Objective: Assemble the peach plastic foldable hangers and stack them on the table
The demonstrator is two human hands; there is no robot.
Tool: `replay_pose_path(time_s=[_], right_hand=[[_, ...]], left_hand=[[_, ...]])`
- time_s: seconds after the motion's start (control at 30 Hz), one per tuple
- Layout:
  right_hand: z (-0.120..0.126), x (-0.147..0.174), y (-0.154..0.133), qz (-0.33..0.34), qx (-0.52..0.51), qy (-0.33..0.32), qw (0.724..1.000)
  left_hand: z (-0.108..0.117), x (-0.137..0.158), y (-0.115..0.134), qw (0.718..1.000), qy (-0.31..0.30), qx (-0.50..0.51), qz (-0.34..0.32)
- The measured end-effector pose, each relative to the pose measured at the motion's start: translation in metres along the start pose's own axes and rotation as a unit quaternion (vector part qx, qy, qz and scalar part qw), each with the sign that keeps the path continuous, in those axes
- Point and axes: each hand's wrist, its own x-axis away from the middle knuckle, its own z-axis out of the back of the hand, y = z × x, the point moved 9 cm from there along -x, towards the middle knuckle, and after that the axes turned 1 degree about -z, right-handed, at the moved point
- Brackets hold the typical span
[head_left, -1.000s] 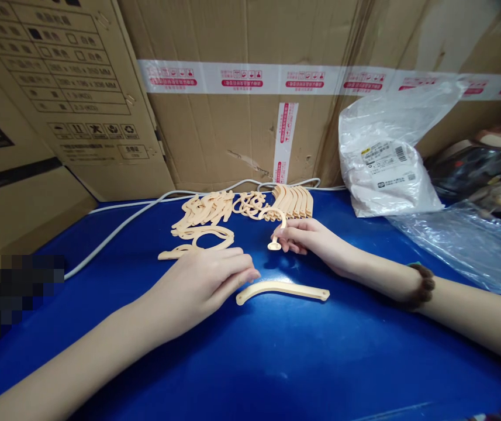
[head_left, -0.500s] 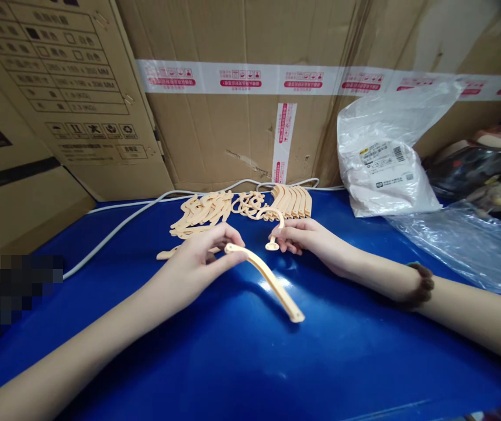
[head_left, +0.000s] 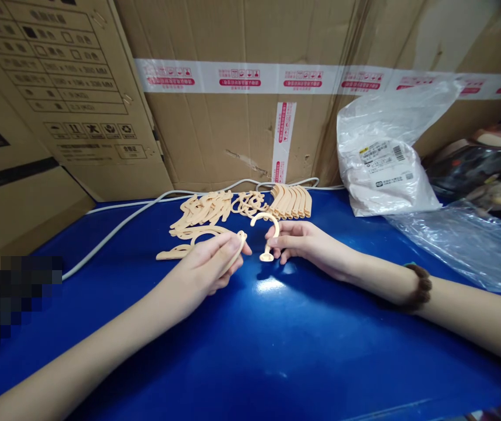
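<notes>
My left hand (head_left: 215, 263) is closed around a beige plastic hanger arm (head_left: 242, 236); only its end with a small hole shows past my thumb, and the rest is hidden by the hand. Across a small gap, my right hand (head_left: 296, 240) pinches a beige hanger hook (head_left: 275, 225) by its stem. The hook stands upright, its curve opening to the left and its flat oval foot at the bottom. Behind my left hand lie a beige curved piece (head_left: 206, 230) and a flat piece (head_left: 173, 252), partly covered by the hand.
On the blue table (head_left: 303, 351), loose hanger arms (head_left: 204, 207), several hooks (head_left: 250, 203) and a neat row of arms (head_left: 292, 202) lie at the back. A white cable (head_left: 131, 217) runs behind them. Cardboard boxes (head_left: 215, 134) wall the back; a white plastic bag (head_left: 386, 175) stands right.
My left hand has turned the hanger arm, which pointed down to the right, so it is now mostly hidden in the hand. The hook has moved slightly left and down, its foot lower.
</notes>
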Motion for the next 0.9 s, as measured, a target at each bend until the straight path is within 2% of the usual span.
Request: replay_pose_path(time_s=[0.07, 0.13, 0.2, 0.47, 0.7, 0.9], right_hand=[[0.001, 0.000, 0.000, 0.000, -0.008, 0.004, 1.000], [0.000, 0.000, 0.000, 0.002, -0.008, -0.001, 1.000], [-0.002, 0.000, 0.000, 0.003, -0.005, -0.008, 1.000], [0.002, 0.001, -0.001, -0.015, -0.031, 0.021, 0.999], [0.003, 0.002, -0.003, -0.012, -0.043, 0.032, 0.999], [0.003, 0.002, -0.001, -0.014, -0.049, 0.031, 0.998]], left_hand=[[-0.001, 0.002, 0.008, 0.992, 0.004, -0.119, -0.049], [-0.005, 0.004, 0.013, 0.971, -0.002, -0.221, -0.093], [-0.010, 0.005, 0.014, 0.954, -0.020, -0.275, -0.116], [-0.015, 0.004, 0.004, 0.945, -0.043, -0.292, -0.139], [-0.017, 0.005, 0.005, 0.939, -0.045, -0.324, -0.107], [-0.021, 0.009, 0.010, 0.936, -0.050, -0.331, -0.105]])
